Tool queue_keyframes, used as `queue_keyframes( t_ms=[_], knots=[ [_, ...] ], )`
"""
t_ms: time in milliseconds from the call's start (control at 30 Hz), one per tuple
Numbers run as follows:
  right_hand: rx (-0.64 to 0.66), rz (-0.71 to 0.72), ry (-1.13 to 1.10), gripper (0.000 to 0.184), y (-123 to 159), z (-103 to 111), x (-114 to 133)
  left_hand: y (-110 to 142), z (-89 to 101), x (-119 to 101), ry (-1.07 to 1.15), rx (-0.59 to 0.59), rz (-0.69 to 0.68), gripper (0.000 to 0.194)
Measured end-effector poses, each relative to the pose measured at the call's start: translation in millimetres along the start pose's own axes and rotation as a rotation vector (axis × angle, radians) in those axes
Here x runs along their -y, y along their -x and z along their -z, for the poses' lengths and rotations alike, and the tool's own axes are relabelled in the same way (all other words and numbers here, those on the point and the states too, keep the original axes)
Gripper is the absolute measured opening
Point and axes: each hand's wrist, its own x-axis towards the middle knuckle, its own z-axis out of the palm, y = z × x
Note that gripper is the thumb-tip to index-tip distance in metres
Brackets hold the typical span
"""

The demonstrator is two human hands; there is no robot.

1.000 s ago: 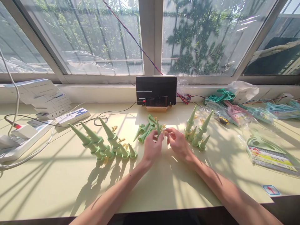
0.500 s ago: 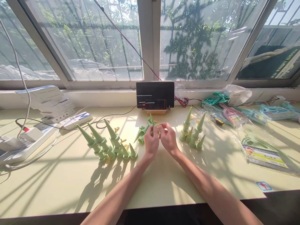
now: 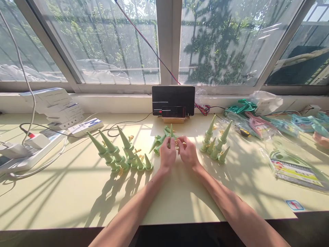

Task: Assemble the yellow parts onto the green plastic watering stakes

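Note:
In the middle of the table my left hand (image 3: 168, 155) is closed around a green cone-tipped tower (image 3: 171, 131), holding it upright. Close beside it, my right hand (image 3: 189, 153) has its thumb and fingers pinched at a small yellow piece (image 3: 177, 144), mostly hidden by the fingertips. Loose green parts (image 3: 159, 140), tubes and cones among them, lie just behind and left of my left hand. Several green towers with pointed tops and small yellow pieces stand to the left (image 3: 125, 144); a smaller group of green towers (image 3: 218, 142) stands to the right.
A dark tablet (image 3: 173, 96) and a phone (image 3: 173, 112) lean on a stand at the back. White boxes (image 3: 53, 106) and a power strip (image 3: 33, 161) with cables sit left. Plastic-bagged parts (image 3: 295, 168) and a yellow-black cutter (image 3: 244, 132) lie right. Another person's hand (image 3: 321, 139) shows at the right edge.
The view has shifted slightly. My hands stay together around the tower, with the right fingers drawn a little apart from the left. At the right edge, another person's hand shows more.

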Motion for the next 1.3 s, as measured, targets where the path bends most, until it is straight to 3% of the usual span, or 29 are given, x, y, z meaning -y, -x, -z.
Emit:
queue_keyframes(
  t_ms=[233, 667, 1300],
  knots=[
    [0.089, 0.035, -0.046, 0.028, -5.4, 13.1, -1.5, -0.6, 1.4, 3.2, -0.047, 0.02, -0.026, 0.026],
    [0.264, 0.086, 0.075, 0.024, -22.5, 42.4, -3.6, 2.6, -0.2, -0.7, -0.008, 0.102, -0.011, 0.023],
    [0.269, -0.01, 0.049, 0.029, -22.1, 45.3, -9.0, 3.5, -3.4, 0.1, -0.012, 0.108, -0.002, 0.019]
  ],
)
